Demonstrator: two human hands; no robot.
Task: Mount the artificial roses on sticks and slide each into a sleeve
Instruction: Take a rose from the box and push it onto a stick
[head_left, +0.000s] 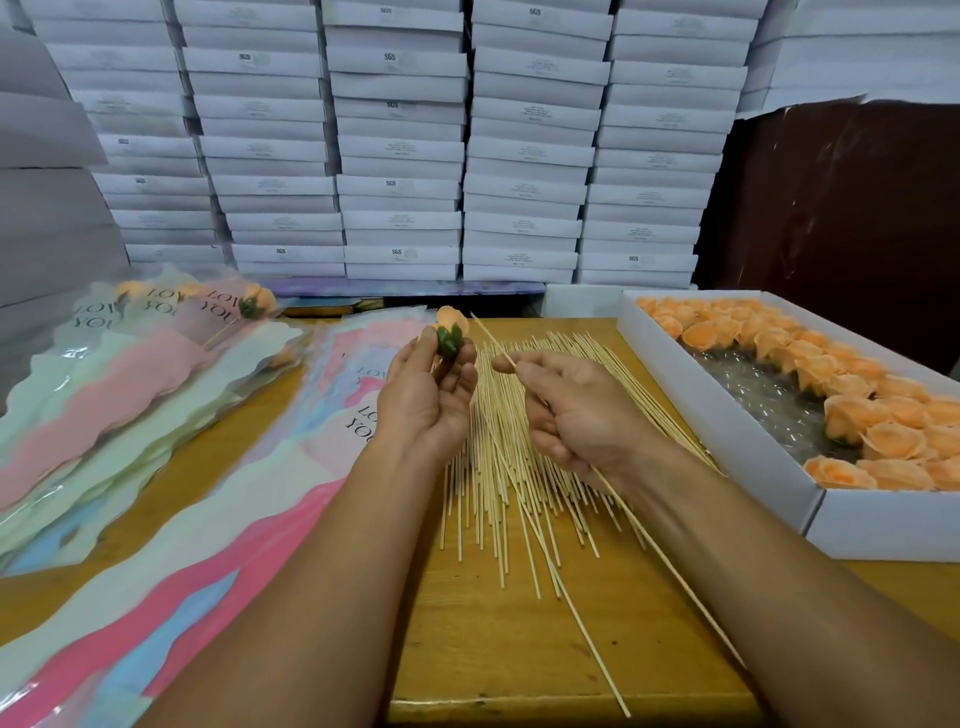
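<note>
My left hand (423, 395) holds an orange artificial rose (451, 326) by its green base, bloom pointing away from me. My right hand (576, 410) pinches a thin wooden stick (491, 336) between thumb and forefinger, its tip pointing up and left, a short gap from the rose. The stick's long tail (670, 566) runs back under my right wrist. A loose pile of sticks (511, 467) lies on the wooden table below both hands. Empty pastel sleeves (218, 525) printed "LOVE YOU" lie at left. Several sleeved roses (257, 304) rest at far left.
A white cardboard box (737, 441) at right holds several orange rose heads (862, 415) around a bare patch of plastic liner. Stacks of white flat boxes (400, 150) wall off the back. A dark brown panel (841, 223) stands at back right.
</note>
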